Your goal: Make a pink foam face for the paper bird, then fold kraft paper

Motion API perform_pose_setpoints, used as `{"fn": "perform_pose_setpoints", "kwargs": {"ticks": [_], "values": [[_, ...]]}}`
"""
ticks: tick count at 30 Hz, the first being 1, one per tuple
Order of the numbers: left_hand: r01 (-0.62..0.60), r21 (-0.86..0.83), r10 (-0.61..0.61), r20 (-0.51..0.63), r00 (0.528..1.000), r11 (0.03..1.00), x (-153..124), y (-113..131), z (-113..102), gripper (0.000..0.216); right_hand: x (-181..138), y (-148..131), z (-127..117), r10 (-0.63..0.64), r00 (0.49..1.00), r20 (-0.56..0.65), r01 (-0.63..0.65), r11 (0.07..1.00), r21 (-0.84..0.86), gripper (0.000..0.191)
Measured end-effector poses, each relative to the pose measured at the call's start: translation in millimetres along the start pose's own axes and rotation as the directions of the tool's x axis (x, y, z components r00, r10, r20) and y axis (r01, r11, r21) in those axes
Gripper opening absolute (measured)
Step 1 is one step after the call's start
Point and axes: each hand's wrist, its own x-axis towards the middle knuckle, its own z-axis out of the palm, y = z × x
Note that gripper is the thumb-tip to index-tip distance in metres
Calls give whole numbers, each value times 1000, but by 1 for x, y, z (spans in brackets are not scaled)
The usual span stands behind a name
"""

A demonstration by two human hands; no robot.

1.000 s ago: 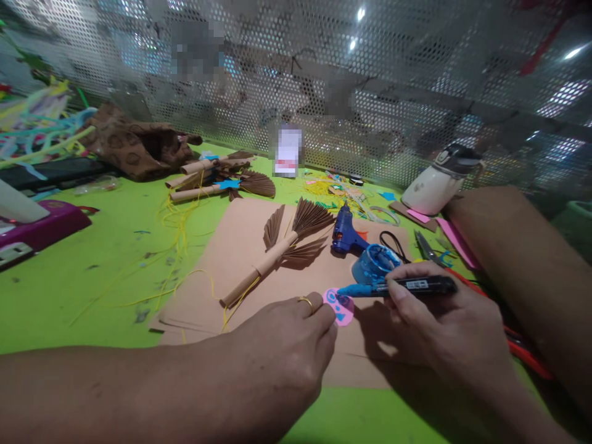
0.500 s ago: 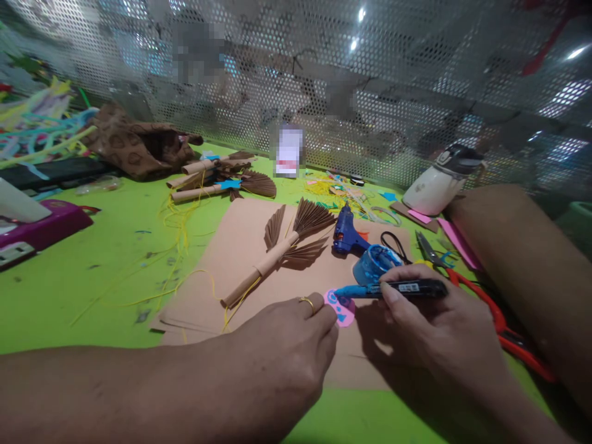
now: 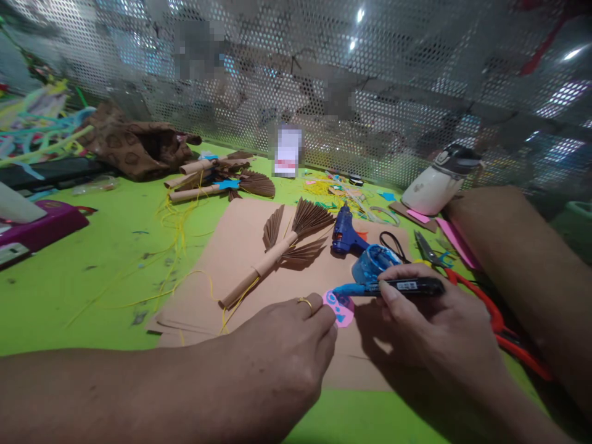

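Note:
My left hand (image 3: 287,348) has a gold ring and rests with curled fingers on the brown paper sheet (image 3: 240,246), pinching the edge of a small pink paper piece (image 3: 340,307) with blue marks on it. My right hand (image 3: 435,330) grips a black marker with a blue tip (image 3: 386,287). The tip lies just above the pink piece. A blue tape roll (image 3: 372,262) sits right behind the marker.
On the brown sheet lie a folded brown paper fan on a rolled stick (image 3: 282,243) and a blue glue gun (image 3: 345,231). Red-handled scissors (image 3: 490,314) and a large brown roll (image 3: 522,259) are at the right. A white bottle (image 3: 437,182), more paper fans (image 3: 217,179) and yellow string (image 3: 176,246) lie on the green table (image 3: 92,271).
My right hand with the marker has shifted slightly left and back, uncovering the red scissors. My left hand and the pink piece have stayed put.

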Motion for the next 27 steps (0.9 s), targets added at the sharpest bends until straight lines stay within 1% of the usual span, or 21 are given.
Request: {"fn": "perform_pose_setpoints", "kwargs": {"ticks": [6, 12, 19, 23, 27], "values": [[2, -7, -2, -6, 1000, 1000, 2, 0, -1, 20, 0, -1, -3, 9, 1000, -16, -9, 1000, -17, 11], [2, 42, 0, -40, 999, 999, 1, 2, 2, 11, 2, 1, -11, 40, 995, -94, -48, 996, -75, 13], [-2, -11, 1, -15, 1000, 1000, 1, -1, 0, 19, 2, 1, -11, 53, 994, -90, -60, 995, -76, 12], [-8, -20, 8, -19, 1000, 1000, 1, 0, 0, 18, 4, 3, -14, 35, 995, -97, -44, 995, -93, 13], [6, -3, -6, -5, 1000, 1000, 1, 2, 1, 15, 7, 9, -20, 38, 990, -132, -53, 993, -106, 13]]}}
